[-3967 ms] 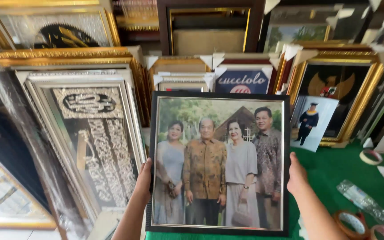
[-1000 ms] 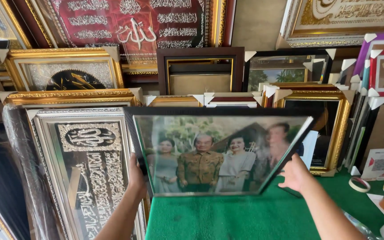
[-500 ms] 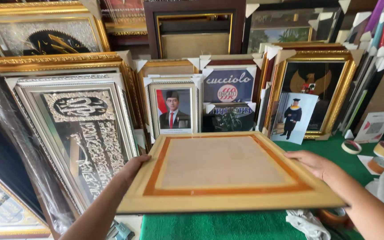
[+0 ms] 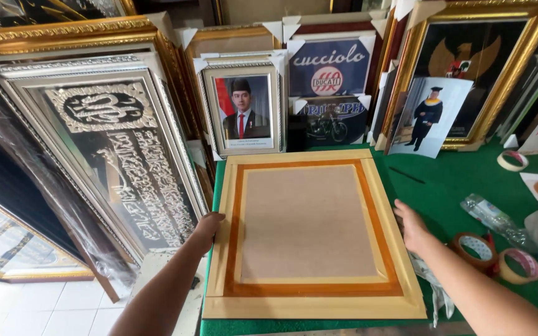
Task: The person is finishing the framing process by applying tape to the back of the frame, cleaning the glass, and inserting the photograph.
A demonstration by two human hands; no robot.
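A picture frame (image 4: 309,233) lies face down on the green table (image 4: 456,180), showing its pale wooden back, an orange taped border and a brown backing board. My left hand (image 4: 208,225) grips its left edge. My right hand (image 4: 411,225) rests against its right edge with the fingers spread along the wood. The picture side is hidden underneath.
Framed pictures lean against the wall behind: a silver calligraphy frame (image 4: 116,143) at left, a small portrait frame (image 4: 243,112), a gold frame (image 4: 468,68) with a loose photo (image 4: 429,115). Tape rolls (image 4: 476,247) and a plastic bottle (image 4: 499,225) lie at right. Tiled floor (image 4: 38,305) lower left.
The frame went from upright with the group photo facing me, to tilted, to lying flat and face down on the green table. Both hands stayed on its side edges.
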